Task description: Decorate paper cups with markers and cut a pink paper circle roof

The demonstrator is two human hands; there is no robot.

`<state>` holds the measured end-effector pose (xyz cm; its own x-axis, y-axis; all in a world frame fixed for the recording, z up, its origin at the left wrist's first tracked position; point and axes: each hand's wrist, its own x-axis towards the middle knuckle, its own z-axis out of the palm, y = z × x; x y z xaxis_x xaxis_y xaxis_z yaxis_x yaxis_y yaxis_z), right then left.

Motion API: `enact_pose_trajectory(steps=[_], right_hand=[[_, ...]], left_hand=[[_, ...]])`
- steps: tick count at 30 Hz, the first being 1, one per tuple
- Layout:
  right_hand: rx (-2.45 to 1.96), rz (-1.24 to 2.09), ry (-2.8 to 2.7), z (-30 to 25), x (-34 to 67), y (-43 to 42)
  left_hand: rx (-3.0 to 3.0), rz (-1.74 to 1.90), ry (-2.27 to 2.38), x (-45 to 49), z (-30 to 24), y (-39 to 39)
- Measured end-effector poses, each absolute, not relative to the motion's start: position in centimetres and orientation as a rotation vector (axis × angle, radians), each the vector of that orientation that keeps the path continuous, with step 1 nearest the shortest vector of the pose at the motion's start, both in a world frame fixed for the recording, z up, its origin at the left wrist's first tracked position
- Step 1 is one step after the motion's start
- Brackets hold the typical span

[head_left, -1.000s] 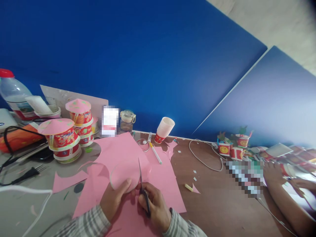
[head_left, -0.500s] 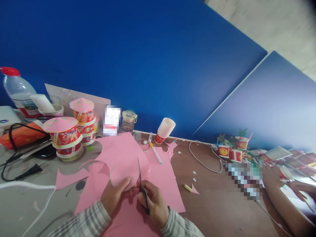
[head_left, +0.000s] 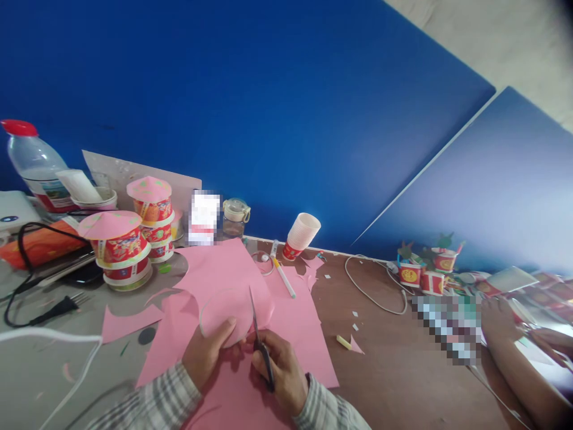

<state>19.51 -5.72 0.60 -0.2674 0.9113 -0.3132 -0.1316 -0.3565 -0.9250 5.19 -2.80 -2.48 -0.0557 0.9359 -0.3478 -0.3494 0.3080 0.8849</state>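
My left hand (head_left: 209,351) pinches a piece of pink paper (head_left: 226,312) with a rounded outline, its thumb lying on top and the other fingers hidden beneath. In my right hand (head_left: 283,371) are dark-handled scissors (head_left: 264,357), blades pointing away from me along the right edge of that piece. Whether the blades are apart is hard to make out. Under both hands lie larger pink sheets (head_left: 308,346), one with curved cut-outs. A white marker (head_left: 283,278) with a yellow end rests on the sheets beyond my right hand.
Stacked paper cups (head_left: 302,234) lean near the blue partition (head_left: 268,119). To the left stand red paper-cup towers with pink cone tops (head_left: 110,226), a bottle (head_left: 36,161) and a black plug (head_left: 60,309). A cable (head_left: 376,295) and paper scraps lie right. Another person's hand (head_left: 499,319) is far right.
The view has shifted slightly, so most things sit a little further right. Both my hands keep nearly the same hold on paper and scissors. The other person's hands have moved a little.
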Motion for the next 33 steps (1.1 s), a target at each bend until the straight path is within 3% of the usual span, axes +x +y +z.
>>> enact_pose_trajectory(steps=[26, 33], right_hand=[[-1.205, 1.684, -1.121, 0.3, 19.5, -5.8], [-1.208, 1.681, -1.131, 0.3, 19.5, -5.9]], left_hand=[[0.555, 1.255, 1.174, 5.4, -0.7, -3.1], [0.585, 1.252, 1.153, 5.1, -2.3, -3.0]])
